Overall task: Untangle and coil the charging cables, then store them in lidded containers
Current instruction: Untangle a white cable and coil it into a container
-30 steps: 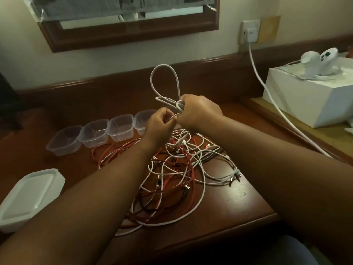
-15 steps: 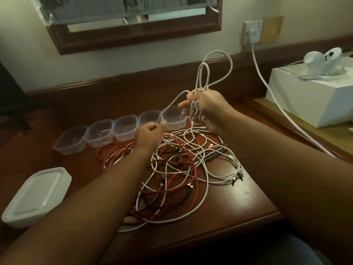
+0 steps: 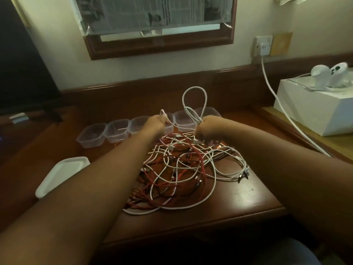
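Observation:
A tangle of white, red and dark charging cables (image 3: 183, 169) lies on the brown wooden table (image 3: 238, 199). My right hand (image 3: 208, 129) grips a white cable whose coiled loop (image 3: 194, 100) stands up above the fist. My left hand (image 3: 155, 125) pinches a strand of the same white cable just left of it. Behind both hands, several clear plastic containers (image 3: 116, 130) stand in a row with no lids on. A stack of white lids (image 3: 63, 175) lies at the left beside my left forearm.
A white box (image 3: 313, 111) with two white controllers (image 3: 330, 73) on top stands at the right. A white power cord (image 3: 282, 109) runs down from the wall socket (image 3: 263, 45) past it. A dark screen (image 3: 21, 69) stands at the far left.
Both hands have dropped lower over the cable pile. The white loop above my right hand has got smaller and has moved down. My left hand has moved up and closer to the row of containers.

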Motion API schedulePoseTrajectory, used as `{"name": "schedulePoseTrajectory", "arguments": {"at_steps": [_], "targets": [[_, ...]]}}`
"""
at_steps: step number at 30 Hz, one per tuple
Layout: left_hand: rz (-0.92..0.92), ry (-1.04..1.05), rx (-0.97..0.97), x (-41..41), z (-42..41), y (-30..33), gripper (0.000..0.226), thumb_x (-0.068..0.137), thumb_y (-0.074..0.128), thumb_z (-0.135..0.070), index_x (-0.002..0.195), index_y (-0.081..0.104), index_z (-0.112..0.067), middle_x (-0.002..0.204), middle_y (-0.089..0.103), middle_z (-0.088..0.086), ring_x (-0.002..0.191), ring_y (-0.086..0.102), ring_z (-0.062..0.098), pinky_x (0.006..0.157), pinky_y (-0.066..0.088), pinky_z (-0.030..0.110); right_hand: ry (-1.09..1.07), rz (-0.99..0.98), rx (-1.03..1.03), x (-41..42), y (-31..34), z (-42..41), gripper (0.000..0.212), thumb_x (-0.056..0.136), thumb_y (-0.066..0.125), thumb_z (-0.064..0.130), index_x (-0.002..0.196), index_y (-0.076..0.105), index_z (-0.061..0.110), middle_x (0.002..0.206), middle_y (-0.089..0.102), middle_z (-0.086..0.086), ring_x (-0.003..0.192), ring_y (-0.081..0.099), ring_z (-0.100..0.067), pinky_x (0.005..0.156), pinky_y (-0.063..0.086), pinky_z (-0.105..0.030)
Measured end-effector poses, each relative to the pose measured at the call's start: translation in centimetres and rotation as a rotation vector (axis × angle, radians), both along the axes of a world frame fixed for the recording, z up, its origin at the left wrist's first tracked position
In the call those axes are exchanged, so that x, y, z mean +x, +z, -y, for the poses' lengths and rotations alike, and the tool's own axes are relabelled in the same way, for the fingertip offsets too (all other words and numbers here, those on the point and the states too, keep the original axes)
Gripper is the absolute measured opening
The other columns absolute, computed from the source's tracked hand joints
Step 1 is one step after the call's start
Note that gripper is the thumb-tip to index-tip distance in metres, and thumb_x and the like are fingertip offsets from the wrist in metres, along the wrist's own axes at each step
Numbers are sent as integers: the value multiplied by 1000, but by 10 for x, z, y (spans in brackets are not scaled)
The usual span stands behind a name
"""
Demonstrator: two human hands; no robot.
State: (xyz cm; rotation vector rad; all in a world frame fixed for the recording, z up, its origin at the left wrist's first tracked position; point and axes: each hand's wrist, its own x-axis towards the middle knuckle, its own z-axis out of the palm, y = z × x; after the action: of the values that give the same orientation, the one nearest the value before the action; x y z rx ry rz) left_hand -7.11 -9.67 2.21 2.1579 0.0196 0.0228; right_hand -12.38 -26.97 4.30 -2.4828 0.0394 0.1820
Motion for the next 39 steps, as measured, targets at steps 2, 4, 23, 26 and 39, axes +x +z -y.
{"name": "schedulePoseTrajectory", "arguments": {"at_steps": [2,4,23,26,39], "targets": [[120,-119,297,-6,-3,-3,29,107,34,-22,116,59,-10,118,62,14,105,58,31,89,47,40,55,-3,-139,-2,-7,-1,18,93,60,22,97,63,5,87,65,-11,67,58,-19,60,48,-28],[87,-205,391,-15,-5,-8,31,106,32,-21,122,57,-11,115,61,10,100,58,27,80,45,36,77,12,-209,-6,-15,0,25,89,67,31,101,61,9,98,65,-9,76,60,-18,66,49,-28],[-124,-362,-621,-89,-44,69,24,90,38,-2,95,60,-9,58,39,-2,46,28,7,37,25,18,388,-84,434,-85,37,-12,53,89,45,64,119,59,22,123,65,-9,111,64,-22,97,50,-39],[-54,-228,-773,-103,-40,74,23,95,39,-4,104,61,-9,61,36,-2,47,29,7,40,26,19,139,398,418,-96,33,-30,26,93,60,44,99,60,19,97,65,-5,84,63,-16,71,53,-31],[-77,-143,-1010,-150,-25,83,28,102,43,-9,110,67,1,83,50,8,61,51,10,55,50,20,305,164,176,-141,34,-78,26,105,43,28,89,59,14,74,57,-4,58,54,-14,51,45,-25]]}}
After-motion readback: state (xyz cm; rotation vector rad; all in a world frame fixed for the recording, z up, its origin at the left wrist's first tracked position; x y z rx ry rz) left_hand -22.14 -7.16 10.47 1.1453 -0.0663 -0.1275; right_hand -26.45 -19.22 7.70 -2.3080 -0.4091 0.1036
